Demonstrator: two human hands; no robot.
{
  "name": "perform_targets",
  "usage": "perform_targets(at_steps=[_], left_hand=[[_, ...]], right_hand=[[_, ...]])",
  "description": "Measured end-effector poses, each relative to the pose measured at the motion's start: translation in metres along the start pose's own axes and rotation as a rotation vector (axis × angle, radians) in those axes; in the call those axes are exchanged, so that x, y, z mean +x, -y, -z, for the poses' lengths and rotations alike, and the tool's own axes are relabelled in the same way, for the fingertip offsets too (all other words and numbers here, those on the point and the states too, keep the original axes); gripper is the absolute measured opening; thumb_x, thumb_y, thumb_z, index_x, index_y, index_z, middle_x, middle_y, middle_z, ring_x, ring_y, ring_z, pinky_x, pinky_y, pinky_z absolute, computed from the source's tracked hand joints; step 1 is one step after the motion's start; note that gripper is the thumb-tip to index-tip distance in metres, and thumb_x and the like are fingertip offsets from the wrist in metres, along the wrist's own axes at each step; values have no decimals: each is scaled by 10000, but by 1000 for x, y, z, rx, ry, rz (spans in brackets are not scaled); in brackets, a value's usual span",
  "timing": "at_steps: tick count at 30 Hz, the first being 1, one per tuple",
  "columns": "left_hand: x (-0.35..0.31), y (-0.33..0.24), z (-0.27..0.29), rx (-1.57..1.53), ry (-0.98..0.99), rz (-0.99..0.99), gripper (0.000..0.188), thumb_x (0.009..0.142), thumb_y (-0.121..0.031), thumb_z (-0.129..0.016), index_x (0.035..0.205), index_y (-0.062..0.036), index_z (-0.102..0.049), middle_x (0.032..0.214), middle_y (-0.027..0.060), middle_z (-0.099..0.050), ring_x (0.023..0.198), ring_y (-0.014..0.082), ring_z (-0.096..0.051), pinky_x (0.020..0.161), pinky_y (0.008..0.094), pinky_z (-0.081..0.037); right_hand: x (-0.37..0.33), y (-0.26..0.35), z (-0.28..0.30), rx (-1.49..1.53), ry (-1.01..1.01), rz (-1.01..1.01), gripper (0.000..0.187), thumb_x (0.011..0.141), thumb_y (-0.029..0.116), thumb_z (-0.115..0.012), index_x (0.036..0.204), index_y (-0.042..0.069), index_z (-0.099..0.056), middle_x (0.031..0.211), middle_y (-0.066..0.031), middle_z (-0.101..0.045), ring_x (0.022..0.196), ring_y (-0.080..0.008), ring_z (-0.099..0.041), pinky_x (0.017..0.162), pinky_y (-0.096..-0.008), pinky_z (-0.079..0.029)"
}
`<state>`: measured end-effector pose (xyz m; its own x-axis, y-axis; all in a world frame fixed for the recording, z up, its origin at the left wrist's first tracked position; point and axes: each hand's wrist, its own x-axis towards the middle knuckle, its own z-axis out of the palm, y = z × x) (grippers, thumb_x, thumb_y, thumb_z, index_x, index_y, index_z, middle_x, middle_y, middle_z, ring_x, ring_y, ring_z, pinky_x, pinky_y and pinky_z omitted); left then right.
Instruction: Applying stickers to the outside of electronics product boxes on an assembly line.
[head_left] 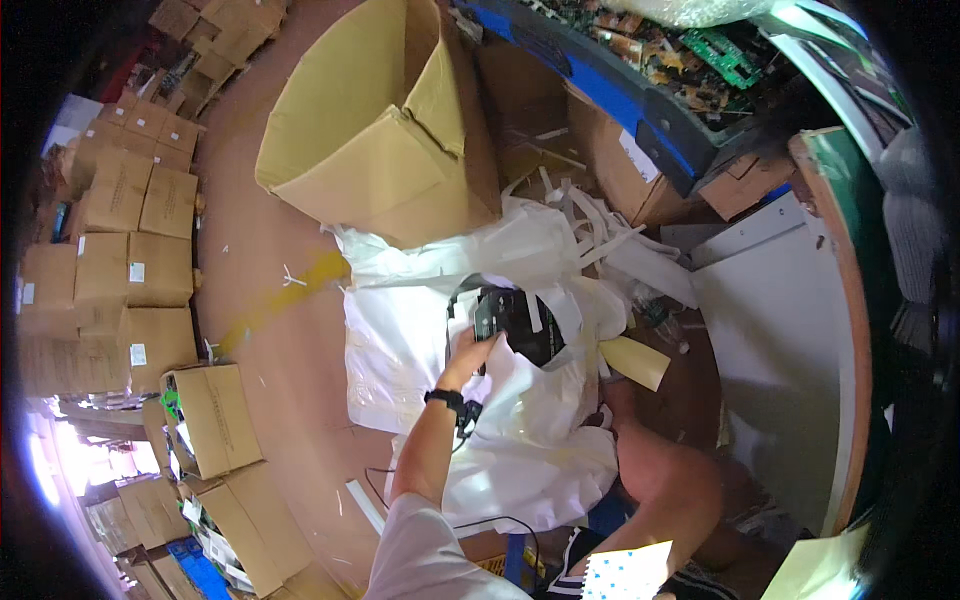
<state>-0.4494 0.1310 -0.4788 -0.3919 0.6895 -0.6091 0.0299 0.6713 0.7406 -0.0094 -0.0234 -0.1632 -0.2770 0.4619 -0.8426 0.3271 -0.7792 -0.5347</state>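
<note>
My left hand [470, 356], with a black strap and a small black device [458, 404] on its wrist, reaches into the mouth of a large white woven sack [395, 340]. Its fingers are closed on a flat black piece [490, 312] with a pale patch; its exact kind I cannot make out. More dark flat pieces [540, 335] lie in the sack around it, some with white strips on them. A thin black cable [500, 519] runs below the wrist. My right hand does not show.
A tall open cardboard carton [375, 160] stands beyond the sack. At the upper right a blue-black bin [640, 110] holds circuit boards. Stacked cartons [130, 270] line the left. My bent leg [665, 490], a grey panel [780, 350] and white strips [600, 225] are to the right.
</note>
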Motion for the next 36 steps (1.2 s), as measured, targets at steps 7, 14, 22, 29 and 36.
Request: perform_targets(at_steps=[7, 14, 22, 29, 36], left_hand=[[-7, 7, -16, 201, -267, -224, 379, 774, -325, -722, 932, 8, -635, 880, 169, -676, 836, 305, -649, 752, 377, -487], [17, 3, -41, 213, -410, -561, 633, 729, -300, -774, 1201, -8, -470, 1149, 197, -588, 1026, 332, -589, 867, 385, -456], [29, -2, -18, -173, -52, 124, 257, 769, -156, -748, 977, -43, -648, 868, 23, -658, 784, 132, -601, 738, 285, -474], [9, -9, -15, -144, -57, -20, 307, 807, -117, -703, 1083, -12, -619, 985, 53, -656, 878, 132, -582, 807, 280, -457], [-68, -21, 24, -98, -144, -467, 390, 753, -88, -735, 1090, 12, -566, 960, 95, -658, 889, 172, -603, 804, 311, -468]], right_hand=[[-6, 4, -9, 81, -55, -15, 132, 774, 22, -700, 901, -11, -697, 858, -60, -686, 784, -126, -618, 735, -283, -497], [-4, 0, -12, 46, -81, -14, 136, 775, 20, -695, 909, -9, -699, 873, -59, -689, 793, -132, -624, 745, -285, -495], [3, 5, -7, -23, 4, -35, 146, 758, -8, -702, 904, -10, -702, 866, -70, -695, 792, -129, -633, 740, -282, -503], [4, 4, -5, 6, 10, 2, 126, 759, -20, -690, 884, -16, -701, 845, -73, -696, 769, -129, -634, 711, -273, -508], [-2, -24, 0, 9, -86, 113, 78, 791, -7, -670, 862, -18, -700, 830, -73, -696, 752, -122, -634, 707, -264, -509]])
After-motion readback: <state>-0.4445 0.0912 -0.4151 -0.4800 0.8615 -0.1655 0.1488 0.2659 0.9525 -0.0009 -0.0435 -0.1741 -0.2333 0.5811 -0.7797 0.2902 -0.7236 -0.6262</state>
